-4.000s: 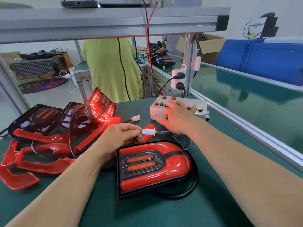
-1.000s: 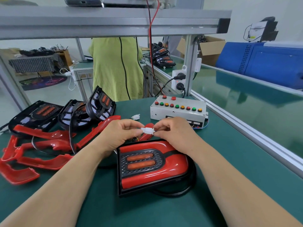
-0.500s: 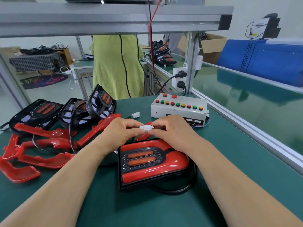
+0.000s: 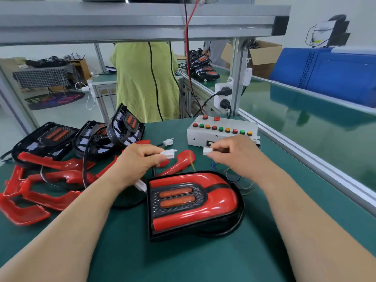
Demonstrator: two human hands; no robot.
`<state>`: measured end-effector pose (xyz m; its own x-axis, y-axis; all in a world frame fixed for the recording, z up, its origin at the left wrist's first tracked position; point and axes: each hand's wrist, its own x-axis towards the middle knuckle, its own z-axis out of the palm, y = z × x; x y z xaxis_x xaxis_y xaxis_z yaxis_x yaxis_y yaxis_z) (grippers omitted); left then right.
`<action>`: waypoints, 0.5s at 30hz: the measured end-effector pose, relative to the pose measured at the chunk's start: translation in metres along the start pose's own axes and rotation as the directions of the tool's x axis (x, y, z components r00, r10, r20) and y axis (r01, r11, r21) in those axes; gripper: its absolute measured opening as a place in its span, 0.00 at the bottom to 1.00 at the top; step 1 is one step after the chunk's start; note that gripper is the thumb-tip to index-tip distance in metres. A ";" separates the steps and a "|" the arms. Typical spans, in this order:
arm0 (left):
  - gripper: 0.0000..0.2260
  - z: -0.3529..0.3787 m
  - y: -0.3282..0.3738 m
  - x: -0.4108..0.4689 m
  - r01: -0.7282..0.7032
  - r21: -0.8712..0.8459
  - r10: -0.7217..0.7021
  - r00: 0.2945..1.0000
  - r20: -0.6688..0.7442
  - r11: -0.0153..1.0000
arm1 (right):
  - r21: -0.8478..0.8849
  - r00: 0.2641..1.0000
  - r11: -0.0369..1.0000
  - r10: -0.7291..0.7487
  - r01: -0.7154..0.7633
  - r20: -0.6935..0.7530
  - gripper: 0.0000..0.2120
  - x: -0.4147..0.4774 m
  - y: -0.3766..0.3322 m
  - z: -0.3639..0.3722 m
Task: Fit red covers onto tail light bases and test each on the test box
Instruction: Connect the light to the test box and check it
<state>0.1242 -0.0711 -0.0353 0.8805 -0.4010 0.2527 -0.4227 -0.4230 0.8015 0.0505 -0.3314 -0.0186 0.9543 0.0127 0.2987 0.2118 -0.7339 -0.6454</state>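
Note:
An assembled tail light with its red cover on a black base lies on the green table in front of me. My left hand pinches a white plug. My right hand pinches a second white connector with thin coloured wires. The two connectors are apart, with a gap between them. The white test box with coloured buttons stands just behind my right hand. Several loose red covers lie at the left.
Three uncovered black bases lean in a row at the back left, unlit. Another loose white plug lies near the box. A person in a green top stands beyond the table. An aluminium rail borders the right side.
The two connectors were joined between my hands half a second ago; now they are pulled apart, my right hand having moved right. The upright base, lit four seconds ago, is dark.

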 end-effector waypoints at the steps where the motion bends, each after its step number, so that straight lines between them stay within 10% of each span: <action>1: 0.06 0.000 0.001 0.000 0.013 -0.015 -0.013 1.000 0.005 1.000 | 0.015 1.000 1.000 0.024 -0.024 -0.001 0.10 -0.001 0.004 -0.002; 15: 0.09 0.006 -0.004 -0.001 0.036 0.038 -0.037 0.999 0.007 0.999 | -0.161 0.984 0.979 0.141 -0.123 0.105 0.14 0.005 0.024 0.011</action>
<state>0.1239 -0.0744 -0.0421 0.8939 -0.3908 0.2195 -0.3982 -0.4678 0.7891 0.0626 -0.3418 -0.0403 0.9914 -0.0192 0.1293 0.0564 -0.8295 -0.5557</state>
